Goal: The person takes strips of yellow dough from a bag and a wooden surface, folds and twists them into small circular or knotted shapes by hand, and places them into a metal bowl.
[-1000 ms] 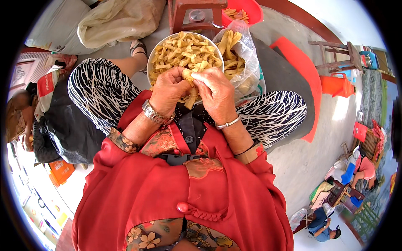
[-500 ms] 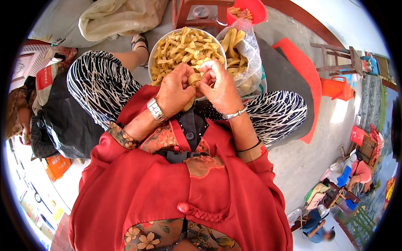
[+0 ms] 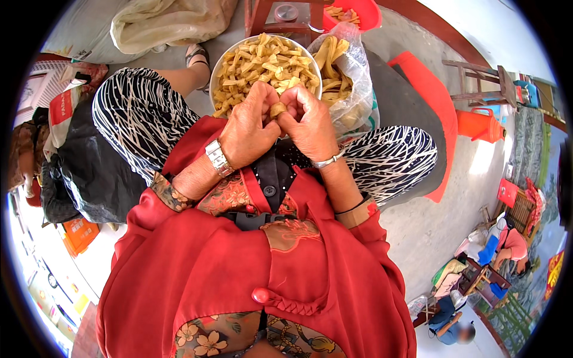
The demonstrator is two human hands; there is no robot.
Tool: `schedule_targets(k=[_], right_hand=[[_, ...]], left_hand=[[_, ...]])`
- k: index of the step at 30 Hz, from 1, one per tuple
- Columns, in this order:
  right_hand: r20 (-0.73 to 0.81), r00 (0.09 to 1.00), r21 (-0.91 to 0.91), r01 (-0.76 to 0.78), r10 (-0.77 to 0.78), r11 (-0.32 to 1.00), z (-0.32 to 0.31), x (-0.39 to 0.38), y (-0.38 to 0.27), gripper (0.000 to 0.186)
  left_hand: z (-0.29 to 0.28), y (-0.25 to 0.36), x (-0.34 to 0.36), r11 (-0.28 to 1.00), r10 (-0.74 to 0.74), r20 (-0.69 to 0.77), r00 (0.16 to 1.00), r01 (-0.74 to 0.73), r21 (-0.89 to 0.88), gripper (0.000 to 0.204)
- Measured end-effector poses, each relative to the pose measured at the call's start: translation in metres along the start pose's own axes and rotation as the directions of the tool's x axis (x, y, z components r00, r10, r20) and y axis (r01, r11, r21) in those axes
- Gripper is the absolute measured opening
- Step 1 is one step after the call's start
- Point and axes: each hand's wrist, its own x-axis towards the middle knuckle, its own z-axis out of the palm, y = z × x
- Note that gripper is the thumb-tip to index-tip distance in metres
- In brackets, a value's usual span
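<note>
My left hand [image 3: 252, 129] and my right hand [image 3: 311, 123] meet in front of me, fingertips pinched together on one small yellow-brown strip [image 3: 277, 110]. The strip is looped, and its ends are hidden by my fingers. Just beyond my hands, a round white bowl [image 3: 213, 85] is heaped with short knotted yellow-brown pieces [image 3: 262, 59]. To the bowl's right, a clear plastic bag [image 3: 360, 83] holds long flat strips [image 3: 328, 53] of the same colour.
A wooden stool [image 3: 290, 27] and a red basin [image 3: 371, 15] with cut pieces stand beyond the bowl. Black bags [image 3: 104, 173] lie at my left. At right are an orange bucket [image 3: 480, 125] and another stool [image 3: 495, 83]. Two people are in the lower right background.
Both hands have drawn closer together around the strip, and less of it shows between and below my fingers. The view has shifted slightly.
</note>
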Motion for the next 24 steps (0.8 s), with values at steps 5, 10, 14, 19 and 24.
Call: schedule_targets(k=[5,10,14,19,24], right_hand=[[-0.143,0.987,-0.065,0.068,-0.077,0.996,0.007,-0.003,0.006,0.013],[-0.223,0.959,-0.109,0.153,-0.174,0.982,0.014,0.006,0.015,0.014],[-0.132,0.977,-0.013,0.168,-0.169,0.986,0.009,0.002,0.019,0.017],[-0.061,0.954,-0.134,0.283,-0.293,0.95,0.005,-0.008,0.0,0.02],[-0.116,0.9,-0.186,0.397,-0.421,0.899,0.009,-0.008,-0.002,0.015]], left_hand=[[0.003,0.001,-0.002,0.989,-0.091,0.019,0.996,0.093,-0.116,0.032],[0.005,0.0,-0.002,0.992,-0.065,-0.079,0.995,0.072,0.101,0.032],[0.003,-0.002,-0.003,0.996,-0.011,-0.129,0.992,0.022,0.087,0.028],[0.0,0.002,-0.003,0.998,-0.028,-0.193,0.981,0.016,-0.065,0.025],[0.002,0.002,-0.002,0.955,-0.09,-0.199,0.976,0.028,-0.296,0.023]])
